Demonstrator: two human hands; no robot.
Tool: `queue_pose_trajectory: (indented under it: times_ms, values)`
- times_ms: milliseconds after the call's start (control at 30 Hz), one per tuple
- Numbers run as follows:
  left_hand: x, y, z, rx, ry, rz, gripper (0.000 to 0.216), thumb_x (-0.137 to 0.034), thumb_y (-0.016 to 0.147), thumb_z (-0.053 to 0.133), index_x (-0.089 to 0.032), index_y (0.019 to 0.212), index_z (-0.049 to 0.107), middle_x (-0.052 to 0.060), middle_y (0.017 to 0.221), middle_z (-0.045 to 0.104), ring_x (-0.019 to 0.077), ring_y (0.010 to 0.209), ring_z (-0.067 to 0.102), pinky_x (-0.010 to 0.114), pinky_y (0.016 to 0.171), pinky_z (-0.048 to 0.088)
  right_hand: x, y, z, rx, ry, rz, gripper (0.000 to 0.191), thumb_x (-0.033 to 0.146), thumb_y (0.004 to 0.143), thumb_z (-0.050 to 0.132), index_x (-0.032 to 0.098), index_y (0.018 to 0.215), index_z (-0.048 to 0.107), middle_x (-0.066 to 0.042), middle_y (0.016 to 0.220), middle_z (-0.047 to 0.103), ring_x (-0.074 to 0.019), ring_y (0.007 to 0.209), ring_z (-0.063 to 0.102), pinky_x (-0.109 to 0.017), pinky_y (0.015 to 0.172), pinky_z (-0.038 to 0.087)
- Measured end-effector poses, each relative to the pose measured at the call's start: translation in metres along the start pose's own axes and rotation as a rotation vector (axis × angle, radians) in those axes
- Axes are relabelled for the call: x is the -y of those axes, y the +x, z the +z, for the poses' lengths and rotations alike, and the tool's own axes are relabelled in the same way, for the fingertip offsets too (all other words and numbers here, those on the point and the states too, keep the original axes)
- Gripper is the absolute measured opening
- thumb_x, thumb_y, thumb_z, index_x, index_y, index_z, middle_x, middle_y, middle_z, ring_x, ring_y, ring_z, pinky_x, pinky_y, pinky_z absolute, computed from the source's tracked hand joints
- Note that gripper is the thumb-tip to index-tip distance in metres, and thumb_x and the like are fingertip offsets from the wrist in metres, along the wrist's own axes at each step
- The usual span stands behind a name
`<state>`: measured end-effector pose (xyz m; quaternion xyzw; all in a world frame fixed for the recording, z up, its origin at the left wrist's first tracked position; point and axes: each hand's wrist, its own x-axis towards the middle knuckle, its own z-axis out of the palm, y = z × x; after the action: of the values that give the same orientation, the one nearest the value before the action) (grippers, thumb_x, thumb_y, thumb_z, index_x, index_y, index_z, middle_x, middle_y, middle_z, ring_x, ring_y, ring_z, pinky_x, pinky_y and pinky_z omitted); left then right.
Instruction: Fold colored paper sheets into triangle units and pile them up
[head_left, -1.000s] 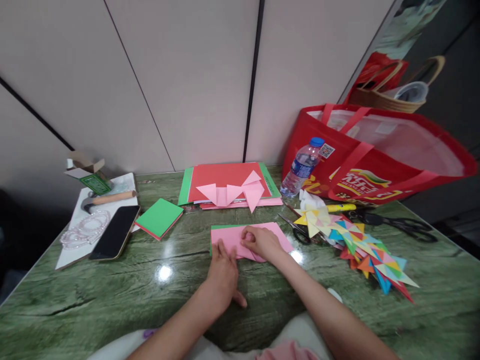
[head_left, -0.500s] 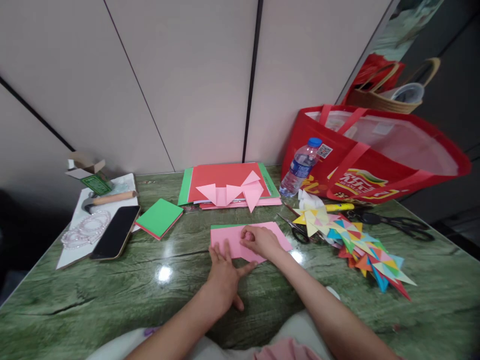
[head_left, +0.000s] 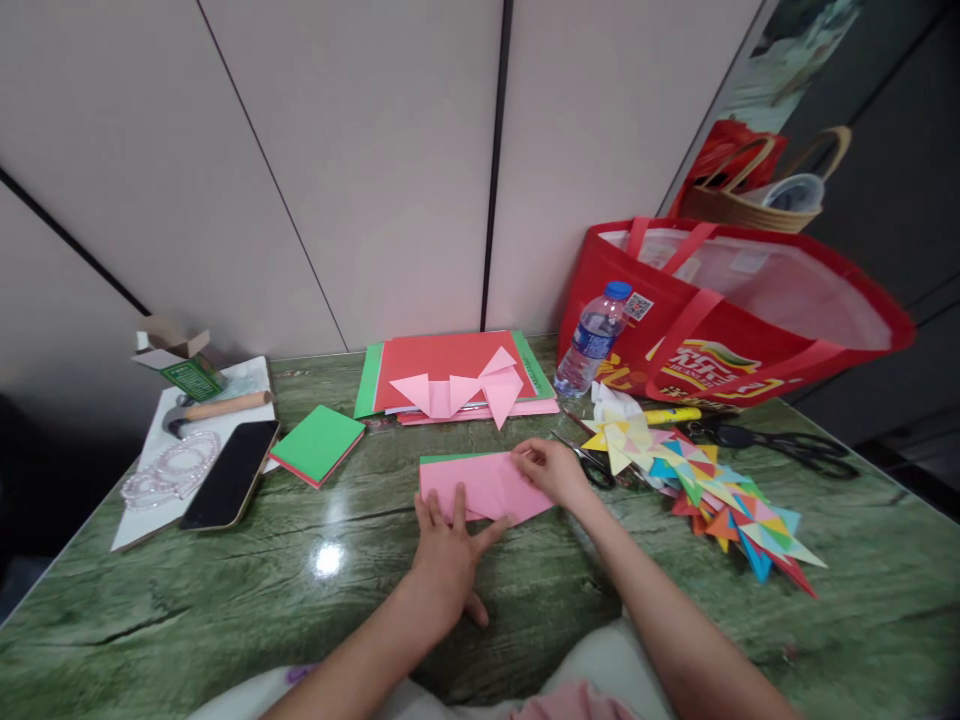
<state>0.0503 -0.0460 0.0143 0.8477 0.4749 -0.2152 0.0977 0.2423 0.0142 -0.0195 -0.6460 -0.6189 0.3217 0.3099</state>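
A folded sheet of pink paper (head_left: 487, 484) lies in front of me, with a strip of green paper (head_left: 450, 459) showing along its far edge. My left hand (head_left: 448, 540) rests with spread fingers on the paper's near left part. At the far right corner, the fingertips of my right hand (head_left: 553, 470) are pinched together on the pink paper. Folded pink paper pieces (head_left: 454, 395) lie beyond, on top of a stack of red, green and pink sheets (head_left: 450, 358).
To the left are green square papers (head_left: 319, 443), a phone (head_left: 231, 475), beads (head_left: 174, 468), a hammer (head_left: 221, 405) and a small box (head_left: 184, 365). On the right stand a water bottle (head_left: 594, 340) and red bag (head_left: 750, 320), with scissors (head_left: 596, 468) and colourful folded paper pieces (head_left: 720, 490) before them.
My right hand has slid right along the paper, from its middle to the far right corner. The paper's right end now looks folded inward. My left hand stays in place.
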Motion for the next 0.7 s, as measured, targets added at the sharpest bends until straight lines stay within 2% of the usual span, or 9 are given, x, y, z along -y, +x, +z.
queue_pose_trajectory:
  times_ms: [100,200,300,433,533,600,700]
  values:
    - [0.002,-0.002,-0.001,-0.078,-0.009,-0.039,0.119,-0.062,0.04,0.079,-0.04,0.141,0.019,0.019,0.149,0.023,0.0585,0.126,0.02,0.078,0.092,0.008,-0.014,0.004,-0.019,-0.165,-0.145,0.026,0.012,0.022,0.073,0.057,0.021,0.081,0.066,-0.002,0.073,0.07,-0.0167,0.068,0.065,-0.026,0.063,0.046]
    - [0.005,-0.004,-0.004,-0.121,-0.016,-0.073,0.107,-0.069,0.045,0.072,-0.036,0.138,0.031,0.019,0.147,0.028,0.0555,0.129,0.014,0.076,0.095,0.006,-0.02,0.005,-0.028,-0.185,-0.268,0.09,0.016,0.017,0.07,0.058,0.021,0.083,0.067,-0.003,0.079,0.071,-0.0183,0.074,0.065,-0.027,0.066,0.046]
    - [0.01,-0.006,-0.01,-0.151,-0.013,-0.091,0.101,-0.072,0.049,0.067,-0.026,0.136,0.04,0.021,0.145,0.031,0.0494,0.133,0.011,0.071,0.101,0.007,-0.02,0.003,-0.028,-0.151,-0.307,0.126,0.021,0.014,0.068,0.058,0.021,0.086,0.067,-0.004,0.084,0.071,-0.0185,0.077,0.065,-0.027,0.068,0.046]
    - [0.014,-0.007,-0.019,-0.158,0.0,-0.107,0.096,-0.069,0.055,0.067,-0.013,0.131,0.047,0.024,0.144,0.031,0.0446,0.135,0.015,0.064,0.106,0.012,-0.015,0.001,-0.026,-0.107,-0.254,0.124,0.022,0.012,0.067,0.059,0.02,0.087,0.067,-0.004,0.084,0.07,-0.0162,0.073,0.065,-0.026,0.067,0.047]
    - [0.015,-0.003,-0.02,-0.15,0.015,-0.11,0.091,-0.064,0.06,0.067,-0.007,0.128,0.048,0.025,0.143,0.032,0.0412,0.135,0.019,0.056,0.109,0.018,-0.015,0.001,-0.026,-0.132,-0.219,0.123,0.022,0.013,0.067,0.059,0.019,0.087,0.066,-0.004,0.082,0.07,-0.017,0.073,0.066,-0.027,0.068,0.049]
    - [0.016,0.001,-0.017,-0.168,0.015,-0.09,0.089,-0.058,0.063,0.069,-0.007,0.131,0.044,0.024,0.143,0.032,0.039,0.135,0.021,0.051,0.11,0.021,-0.017,0.002,-0.025,-0.165,-0.171,0.097,0.021,0.013,0.068,0.058,0.019,0.086,0.065,-0.004,0.082,0.07,-0.0172,0.074,0.066,-0.028,0.07,0.05]
    - [0.017,0.008,-0.007,-0.197,-0.008,-0.014,0.089,-0.052,0.066,0.07,-0.015,0.138,0.034,0.021,0.147,0.028,0.0382,0.135,0.021,0.051,0.109,0.025,-0.024,0.004,-0.021,-0.153,-0.017,0.05,0.018,0.013,0.07,0.055,0.019,0.085,0.064,-0.004,0.08,0.07,-0.0168,0.072,0.067,-0.029,0.069,0.053]
